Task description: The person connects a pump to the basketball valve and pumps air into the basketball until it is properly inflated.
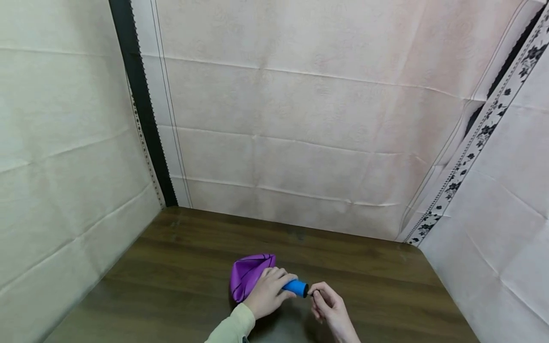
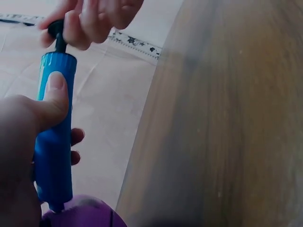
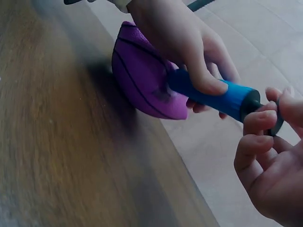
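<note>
A blue hand pump (image 2: pixel 54 142) with a black plunger knob (image 2: pixel 55 28) is held between both hands. My left hand (image 1: pixel 269 293) grips its barrel, thumb along one side and fingers round the other. At the far end, my right hand (image 1: pixel 329 307) pinches the knob, and a short stretch of black rod shows beside the barrel. The pump's other end meets a purple ball (image 3: pixel 142 75) with black lines, which looks partly deflated, with a creased, angular shape. The nozzle's tip is hidden at the ball's surface.
A brown wood-grain table (image 1: pixel 193 267) lies under the hands and ball. Pale creased cloth (image 1: pixel 300 119) hangs behind it, with more cloth at the left and right sides. A patterned black-and-white border (image 1: pixel 463 171) runs down the right corner.
</note>
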`<state>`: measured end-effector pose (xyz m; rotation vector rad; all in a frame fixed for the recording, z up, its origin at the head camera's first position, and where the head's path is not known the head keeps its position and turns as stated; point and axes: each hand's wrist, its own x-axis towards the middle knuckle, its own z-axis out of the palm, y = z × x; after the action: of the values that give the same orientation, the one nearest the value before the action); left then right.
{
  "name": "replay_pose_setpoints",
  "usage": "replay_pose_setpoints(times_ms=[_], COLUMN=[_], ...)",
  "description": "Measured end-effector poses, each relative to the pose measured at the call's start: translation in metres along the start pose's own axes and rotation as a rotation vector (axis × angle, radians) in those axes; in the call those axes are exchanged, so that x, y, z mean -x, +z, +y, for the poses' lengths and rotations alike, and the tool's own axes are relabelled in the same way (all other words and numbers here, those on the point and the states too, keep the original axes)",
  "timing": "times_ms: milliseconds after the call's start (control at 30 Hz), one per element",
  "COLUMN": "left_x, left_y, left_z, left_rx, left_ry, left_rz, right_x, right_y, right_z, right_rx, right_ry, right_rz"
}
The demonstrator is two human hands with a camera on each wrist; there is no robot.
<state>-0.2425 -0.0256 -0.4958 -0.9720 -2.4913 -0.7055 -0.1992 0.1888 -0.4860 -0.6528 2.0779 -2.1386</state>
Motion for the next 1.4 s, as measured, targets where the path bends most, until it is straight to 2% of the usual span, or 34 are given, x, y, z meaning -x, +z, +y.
replay_pose_setpoints(times_ms=[200, 300, 500, 633, 767, 900, 1033, 1167, 1300, 1400], left_x=[0.001, 0.001, 0.002, 0.004, 0.003, 0.000, -0.001, 0.000, 0.002, 0.003], left_y=[0.001, -0.001, -0.004, -0.004, -0.002, 0.001, 0.006, 0.010, 0.011, 0.011], left_z=[-0.003, -0.004, -0.007, -0.008, -0.005, 0.000, 0.004, 0.008, 0.009, 0.007], left_rx=[-0.020, -0.025, -0.036, -0.041, -0.029, -0.042, -0.078, -0.107, -0.096, -0.065], left_ry=[0.012, -0.004, -0.063, -0.077, -0.068, -0.045, -0.026, 0.005, 0.038, 0.043], left_rz=[-0.007, -0.022, -0.039, -0.054, -0.056, -0.057, -0.039, -0.011, 0.013, 0.035], right_x=[0.005, 0.007, 0.016, 0.022, 0.024, 0.020, 0.007, -0.002, -0.003, -0.002], right_y=[-0.005, -0.011, -0.033, -0.045, -0.051, -0.052, -0.043, -0.028, -0.019, -0.018], right_z=[-0.005, -0.009, -0.012, -0.015, -0.019, -0.018, -0.009, 0.001, 0.005, 0.001], right_rx=[0.144, 0.137, 0.080, 0.081, 0.040, -0.030, -0.089, -0.094, -0.051, 0.020], right_ry=[0.061, 0.047, -0.054, -0.038, -0.015, -0.006, 0.023, 0.085, 0.077, 0.068], right_rz=[0.023, 0.054, 0.139, 0.183, 0.150, 0.029, -0.096, -0.125, -0.137, -0.134])
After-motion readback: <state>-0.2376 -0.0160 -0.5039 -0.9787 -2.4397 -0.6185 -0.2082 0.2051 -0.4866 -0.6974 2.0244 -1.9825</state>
